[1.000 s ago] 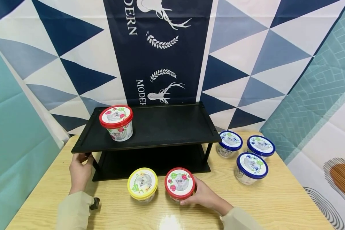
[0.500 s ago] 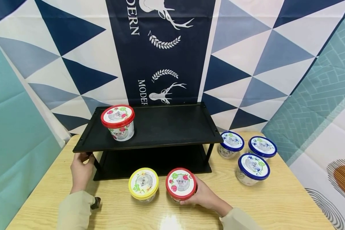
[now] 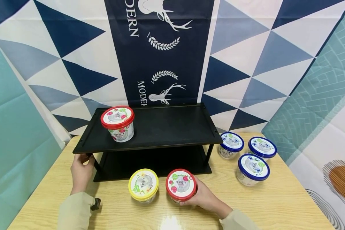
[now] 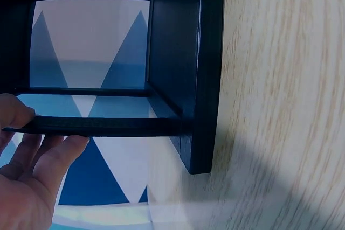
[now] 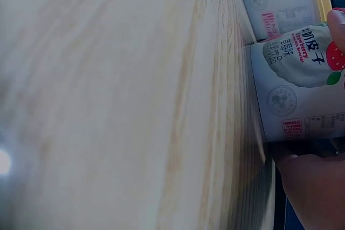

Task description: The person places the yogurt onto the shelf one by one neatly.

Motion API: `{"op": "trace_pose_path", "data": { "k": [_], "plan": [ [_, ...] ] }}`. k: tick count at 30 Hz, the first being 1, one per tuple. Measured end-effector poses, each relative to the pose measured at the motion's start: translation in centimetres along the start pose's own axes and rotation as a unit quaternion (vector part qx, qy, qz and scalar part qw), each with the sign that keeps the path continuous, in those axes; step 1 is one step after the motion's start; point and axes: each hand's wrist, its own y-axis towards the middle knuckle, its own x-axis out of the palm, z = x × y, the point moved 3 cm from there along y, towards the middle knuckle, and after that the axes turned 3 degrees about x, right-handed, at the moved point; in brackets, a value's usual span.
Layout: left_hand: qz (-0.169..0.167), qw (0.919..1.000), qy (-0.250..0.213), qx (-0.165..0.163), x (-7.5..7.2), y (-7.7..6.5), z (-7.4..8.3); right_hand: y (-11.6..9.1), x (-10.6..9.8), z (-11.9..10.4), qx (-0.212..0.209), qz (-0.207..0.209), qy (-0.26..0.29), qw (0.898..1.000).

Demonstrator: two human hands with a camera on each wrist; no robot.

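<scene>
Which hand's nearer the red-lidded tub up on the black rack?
Left. The left hand grips the front-left post of the rack, below and left of the upper tub. The right hand is farther off, lower and to the right, holding a second red-lidded tub.

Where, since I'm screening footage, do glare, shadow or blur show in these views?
Head: bright glare on the table at the bottom edge; left wrist: soft shadow on the table near the rack; right wrist: bright spot at the left edge, grain blurred there, print on the held tub clearer.
</scene>
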Motion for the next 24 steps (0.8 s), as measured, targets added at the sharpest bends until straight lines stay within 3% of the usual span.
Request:
{"op": "trace_pose_path", "data": {
  "k": [15, 24],
  "plan": [
    [-0.002, 1.0, 0.002, -0.006, -0.07, -0.02, 0.05, -0.29, -0.38, 0.01, 0.011, 0.006, -0.003, 1.0],
    [0.001, 1.0, 0.0, -0.002, -0.13, -0.07, -0.01, -0.55, -0.87, -0.75, -0.01, 0.03, -0.01, 0.999]
  ]
}}
